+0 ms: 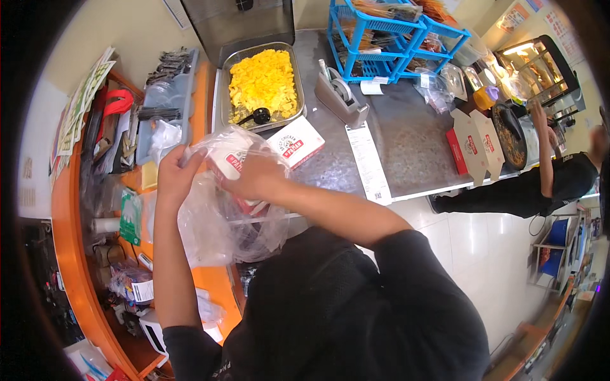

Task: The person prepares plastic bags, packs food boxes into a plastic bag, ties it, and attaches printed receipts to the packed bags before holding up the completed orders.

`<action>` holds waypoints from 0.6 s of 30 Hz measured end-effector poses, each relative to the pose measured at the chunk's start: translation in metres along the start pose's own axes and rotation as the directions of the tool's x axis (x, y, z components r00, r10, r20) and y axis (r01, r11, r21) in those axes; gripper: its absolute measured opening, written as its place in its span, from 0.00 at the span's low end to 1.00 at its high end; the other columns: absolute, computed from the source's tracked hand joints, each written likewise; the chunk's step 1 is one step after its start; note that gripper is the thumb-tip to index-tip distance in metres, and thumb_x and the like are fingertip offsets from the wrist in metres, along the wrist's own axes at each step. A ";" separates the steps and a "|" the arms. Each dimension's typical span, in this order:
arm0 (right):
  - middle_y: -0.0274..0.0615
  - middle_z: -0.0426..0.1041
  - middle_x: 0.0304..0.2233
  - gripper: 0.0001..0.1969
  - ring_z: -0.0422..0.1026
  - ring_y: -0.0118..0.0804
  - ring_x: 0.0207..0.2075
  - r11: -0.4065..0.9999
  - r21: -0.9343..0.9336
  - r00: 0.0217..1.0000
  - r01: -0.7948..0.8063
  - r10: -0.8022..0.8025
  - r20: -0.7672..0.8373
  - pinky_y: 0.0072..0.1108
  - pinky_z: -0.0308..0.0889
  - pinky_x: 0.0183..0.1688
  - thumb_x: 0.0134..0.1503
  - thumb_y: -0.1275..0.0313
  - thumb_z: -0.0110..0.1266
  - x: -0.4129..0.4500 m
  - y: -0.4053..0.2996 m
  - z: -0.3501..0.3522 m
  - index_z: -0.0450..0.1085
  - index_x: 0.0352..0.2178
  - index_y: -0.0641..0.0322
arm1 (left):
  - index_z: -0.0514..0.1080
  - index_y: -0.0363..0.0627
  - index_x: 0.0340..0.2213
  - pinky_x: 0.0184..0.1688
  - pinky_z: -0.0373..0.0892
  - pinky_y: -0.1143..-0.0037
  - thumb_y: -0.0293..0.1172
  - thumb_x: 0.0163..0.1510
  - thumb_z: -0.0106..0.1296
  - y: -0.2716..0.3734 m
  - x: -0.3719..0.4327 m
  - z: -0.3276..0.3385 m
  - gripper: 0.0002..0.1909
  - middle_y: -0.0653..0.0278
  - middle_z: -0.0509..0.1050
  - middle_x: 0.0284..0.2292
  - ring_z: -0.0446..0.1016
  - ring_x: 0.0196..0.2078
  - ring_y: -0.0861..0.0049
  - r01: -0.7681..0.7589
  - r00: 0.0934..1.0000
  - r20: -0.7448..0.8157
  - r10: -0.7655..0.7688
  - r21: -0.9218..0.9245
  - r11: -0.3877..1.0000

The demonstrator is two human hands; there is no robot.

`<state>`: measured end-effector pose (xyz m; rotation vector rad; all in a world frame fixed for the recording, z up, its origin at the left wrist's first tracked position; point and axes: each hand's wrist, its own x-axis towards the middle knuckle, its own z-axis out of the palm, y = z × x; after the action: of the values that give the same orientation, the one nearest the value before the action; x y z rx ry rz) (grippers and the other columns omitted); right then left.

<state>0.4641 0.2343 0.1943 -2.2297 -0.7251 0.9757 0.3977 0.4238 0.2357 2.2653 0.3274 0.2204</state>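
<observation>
My left hand grips the rim of a clear plastic bag. A white and red cardboard food box is inside the bag, seen through its film. My right hand is at the bag's mouth, laid over the box; its fingertips are partly hidden by the film, and whether they grip the box I cannot tell. Behind the bag, a second printed cardboard box lies on the grey counter beside a metal tray of yellow food, in which a black scoop rests.
A tape dispenser and a long paper slip lie right of the boxes. Blue plastic racks stand at the back. An open cardboard box and a black pan are near a co-worker. An orange shelf unit borders the left.
</observation>
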 end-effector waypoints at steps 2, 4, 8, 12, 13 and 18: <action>0.70 0.61 0.53 0.54 0.67 0.63 0.52 0.967 -0.237 0.956 -0.089 0.016 -0.292 0.39 0.68 0.48 0.48 0.36 0.52 0.006 0.006 0.043 0.49 0.59 0.77 | 0.69 0.38 0.24 0.24 0.56 0.80 0.35 0.55 0.58 -0.001 -0.004 0.006 0.14 0.75 0.61 0.18 0.57 0.23 0.89 0.009 1.000 -0.007 -0.009 -0.052 0.999; 0.72 0.58 0.54 0.54 0.65 0.66 0.52 0.965 -0.262 0.938 -0.027 -0.066 -0.340 0.40 0.67 0.49 0.49 0.36 0.51 -0.001 0.007 0.066 0.47 0.59 0.77 | 0.71 0.36 0.26 0.27 0.59 0.81 0.34 0.56 0.57 -0.002 -0.003 0.012 0.12 0.74 0.65 0.20 0.60 0.24 0.88 -0.031 0.997 -0.066 0.032 0.019 0.999; 0.62 0.67 0.47 0.33 0.71 0.56 0.44 0.888 -0.059 0.837 0.456 -0.450 -0.311 0.35 0.69 0.44 0.54 0.54 0.53 -0.030 0.051 0.028 0.60 0.51 0.72 | 0.72 0.35 0.30 0.32 0.63 0.81 0.33 0.56 0.56 -0.001 -0.010 0.022 0.11 0.72 0.69 0.23 0.64 0.27 0.87 -0.052 0.991 -0.128 0.047 -0.038 0.998; 0.47 0.74 0.30 0.11 0.74 0.45 0.30 0.807 -0.102 0.690 0.582 -0.556 -0.464 0.31 0.70 0.35 0.53 0.73 0.51 -0.025 0.135 -0.031 0.69 0.37 0.67 | 0.73 0.36 0.33 0.37 0.64 0.82 0.33 0.58 0.54 -0.028 -0.026 0.024 0.10 0.70 0.72 0.26 0.66 0.30 0.85 -0.112 0.969 -0.227 0.093 -0.072 0.991; 0.43 0.73 0.27 0.08 0.74 0.41 0.27 0.838 -0.216 0.627 0.501 -0.523 -0.577 0.29 0.69 0.32 0.53 0.74 0.49 -0.014 0.151 -0.040 0.69 0.35 0.67 | 0.72 0.36 0.34 0.37 0.64 0.82 0.33 0.58 0.53 -0.031 -0.026 0.026 0.10 0.69 0.72 0.27 0.66 0.31 0.84 -0.076 0.984 -0.171 0.054 -0.129 0.989; 0.35 0.70 0.26 0.05 0.70 0.25 0.23 0.699 0.427 0.775 0.573 -0.294 -0.559 0.19 0.64 0.26 0.55 0.75 0.48 -0.004 0.112 -0.103 0.68 0.33 0.64 | 0.71 0.40 0.40 0.42 0.63 0.78 0.31 0.47 0.62 -0.008 -0.014 0.028 0.18 0.62 0.70 0.34 0.66 0.35 0.77 -0.056 0.989 -0.134 0.061 0.045 0.997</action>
<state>0.5689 0.1250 0.1750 -1.5262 -0.6033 0.3244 0.3903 0.4041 0.2109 2.3079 0.3395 0.4024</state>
